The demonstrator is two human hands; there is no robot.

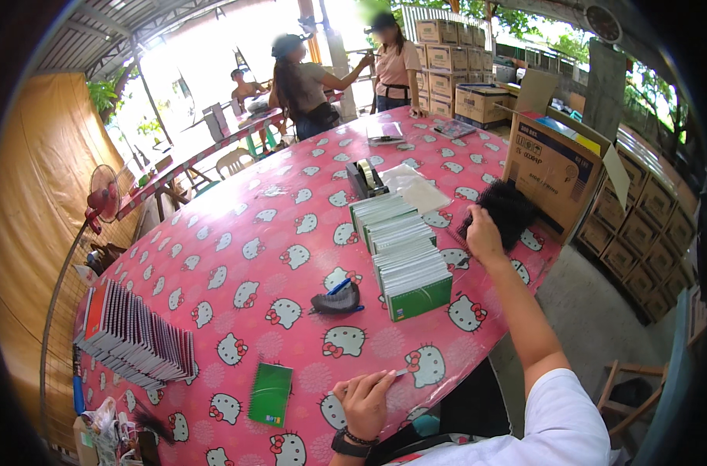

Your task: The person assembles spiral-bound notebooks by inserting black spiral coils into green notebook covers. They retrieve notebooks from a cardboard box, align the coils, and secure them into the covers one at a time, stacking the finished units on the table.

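Note:
My right hand [484, 233] reaches out over the right edge of the pink cartoon-cat table [237, 233], its fingers buried in a black bristly clump [512, 206]. My left hand [366, 402], with a dark wristwatch, rests on the near table edge, fingers curled on a thin pale stick [400, 374]. A long row of green-edged notebooks [404, 256] stands between the hands. A single green notebook [270, 394] lies flat left of my left hand. A dark pouch with a blue pen [338, 299] sits mid-table.
A fanned stack of notebooks [136, 334] lies at the table's left end. A tape dispenser [365, 177] stands farther back, an open cardboard box [551, 167] at the right edge. Stacked cartons [640, 225] line the right. A fan [101, 198] stands left. People [307, 85] stand at the far end.

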